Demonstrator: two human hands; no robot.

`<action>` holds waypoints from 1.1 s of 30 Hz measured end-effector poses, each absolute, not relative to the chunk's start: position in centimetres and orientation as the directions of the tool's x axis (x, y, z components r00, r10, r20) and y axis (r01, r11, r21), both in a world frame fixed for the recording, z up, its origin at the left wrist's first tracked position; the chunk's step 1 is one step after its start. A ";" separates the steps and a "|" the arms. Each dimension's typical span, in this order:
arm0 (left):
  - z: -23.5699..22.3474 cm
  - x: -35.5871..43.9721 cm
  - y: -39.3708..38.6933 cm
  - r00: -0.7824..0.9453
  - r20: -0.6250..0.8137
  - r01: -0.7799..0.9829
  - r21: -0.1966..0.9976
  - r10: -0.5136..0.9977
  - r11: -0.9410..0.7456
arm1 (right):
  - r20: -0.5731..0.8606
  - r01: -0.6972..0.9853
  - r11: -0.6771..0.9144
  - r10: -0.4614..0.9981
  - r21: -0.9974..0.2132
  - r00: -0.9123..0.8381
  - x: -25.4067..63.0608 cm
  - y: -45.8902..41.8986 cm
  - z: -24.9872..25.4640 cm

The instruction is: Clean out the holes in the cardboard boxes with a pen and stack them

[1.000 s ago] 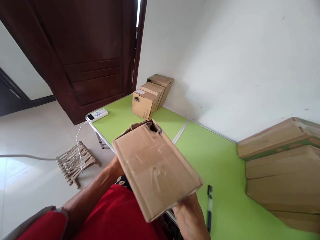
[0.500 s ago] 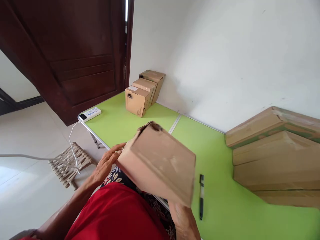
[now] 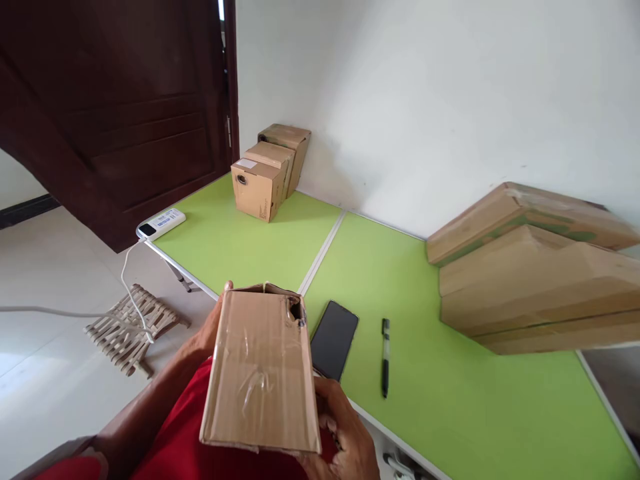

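A brown cardboard box (image 3: pixel 260 373) is held up in front of my red top, over the near edge of the table. Clear tape crosses its face, and a torn hole shows at its upper right corner. My left hand (image 3: pixel 216 320) grips the box's left side, most of its fingers hidden behind it. Round the lower right edge curl the fingers of my right hand (image 3: pixel 343 430). Just beyond that hand lies a dark phone (image 3: pixel 335 340) on the green table (image 3: pixel 410 400), with a black marker pen (image 3: pixel 385 358) to its right.
Several cardboard boxes (image 3: pixel 257 190) stand in a row at the back left by the wall. Larger cartons (image 3: pixel 540 287) lean at the right. A white device (image 3: pixel 161 223) with a cable sits on the left corner. Below is a woven stool (image 3: pixel 130 330); behind, a dark door (image 3: pixel 140 133).
The box has turned upright and come closer to my body, so its taped face now shows. The phone it covered is visible. My view has shifted slightly to the right.
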State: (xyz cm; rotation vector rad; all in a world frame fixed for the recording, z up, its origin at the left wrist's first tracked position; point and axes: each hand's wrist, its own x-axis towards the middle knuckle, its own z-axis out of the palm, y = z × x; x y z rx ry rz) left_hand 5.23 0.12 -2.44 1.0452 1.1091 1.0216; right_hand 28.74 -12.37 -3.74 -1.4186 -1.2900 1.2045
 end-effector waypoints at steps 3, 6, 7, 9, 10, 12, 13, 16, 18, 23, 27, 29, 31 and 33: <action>0.0 4.8 0.3 0.279 -0.131 -0.212 0.958 0.951 0.194 | -0.104 0.179 -0.098 0.994 -0.979 -0.026 29.0 -12.8 -3.0; 2.6 3.9 0.2 0.411 -0.025 -0.134 0.987 0.911 0.087 | -0.174 0.172 -0.149 0.975 -0.974 -0.142 30.0 -12.7 -2.1; 3.3 3.8 0.1 0.447 -0.011 -0.059 0.997 0.894 0.042 | -0.209 0.180 -0.180 0.965 -0.967 -0.158 30.7 -12.6 -1.8; 4.2 3.8 -0.3 0.444 -0.018 0.055 0.998 0.896 -0.007 | -0.293 0.213 -0.267 0.951 -0.940 -0.101 32.5 -12.2 -1.8; 4.4 4.0 -0.6 0.429 -0.029 0.083 0.996 0.903 -0.008 | -0.321 0.238 -0.308 0.947 -0.921 -0.018 33.6 -11.9 -2.0; 4.5 4.4 -1.1 0.408 -0.054 0.089 0.996 0.912 0.020 | -0.314 0.346 -0.373 0.925 -0.861 0.215 35.8 -10.9 -2.9; 4.4 4.7 -1.3 0.400 -0.061 0.083 0.996 0.915 0.030 | -0.279 0.413 -0.399 0.905 -0.819 0.320 36.8 -10.3 -3.6; 4.1 5.2 -1.7 0.389 -0.066 0.098 0.995 0.919 0.029 | -0.187 0.535 -0.494 0.829 -0.686 0.527 39.0 -8.0 -6.1; 4.2 5.3 -1.7 0.421 -0.059 0.138 0.990 0.905 0.000 | -0.195 0.532 -0.550 0.791 -0.644 0.580 39.7 -6.5 -7.4; 4.6 5.4 -1.0 0.581 -0.029 0.141 0.988 0.814 -0.065 | -0.238 0.484 -0.554 0.788 -0.678 0.568 40.5 -5.5 -8.0; 4.5 5.6 -0.5 0.630 0.002 0.085 0.994 0.777 -0.072 | -0.224 0.265 -0.418 0.809 -0.869 0.543 40.2 -7.6 -5.0; 4.4 5.7 -0.4 0.620 -0.001 0.087 0.994 0.785 -0.067 | -0.125 0.073 -0.199 0.821 -0.977 0.557 39.1 -8.6 -2.6; 4.4 5.8 -0.4 0.610 0.000 0.090 0.994 0.793 -0.069 | 0.003 -0.043 0.032 0.839 -0.999 0.544 37.5 -9.4 -0.3; 4.5 5.9 -0.4 0.603 -0.007 0.098 0.993 0.798 -0.066 | 0.114 -0.067 0.166 0.869 -0.984 0.481 35.4 -9.8 1.4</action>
